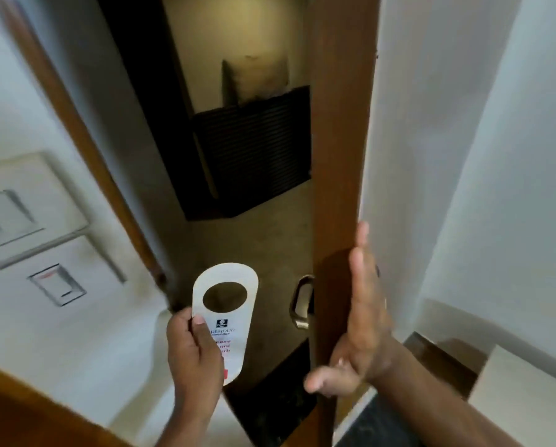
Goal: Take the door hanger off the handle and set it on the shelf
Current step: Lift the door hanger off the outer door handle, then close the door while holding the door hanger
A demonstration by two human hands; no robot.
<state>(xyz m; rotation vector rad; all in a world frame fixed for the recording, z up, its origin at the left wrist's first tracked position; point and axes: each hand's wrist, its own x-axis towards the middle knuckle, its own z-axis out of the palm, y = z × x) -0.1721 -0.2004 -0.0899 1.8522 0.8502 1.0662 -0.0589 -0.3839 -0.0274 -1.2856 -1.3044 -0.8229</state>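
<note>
The left hand (194, 356) is closed around the lower part of the door hanger (229, 312), thumb pressed across its printed face and the other fingers curled behind it. The hanger is a white card with rounded ends, held upright and free of the handle, its round hole uppermost; a small dark logo and lines of dark and red print run below the hole, partly covered by the thumb.

The right hand (363, 321) is spread open and flat, holding nothing, its palm laid against the narrow edge of the wooden door (337, 140), fingers pointing up along the edge and thumb splayed out below. The door stands ajar.

Just left of that edge, between the two hands and slightly beyond them, the metal door handle (300, 301) projects from the door's far face, bare, with the hanger beside it but not touching.

On the white wall at left are two switch plates (55, 283), blurred. A brown door frame (86, 150) runs diagonally beside them.

Through the gap lies a dim carpeted floor (270, 246), and farther off a dark slatted cabinet (254, 156) against a pale wall.
</note>
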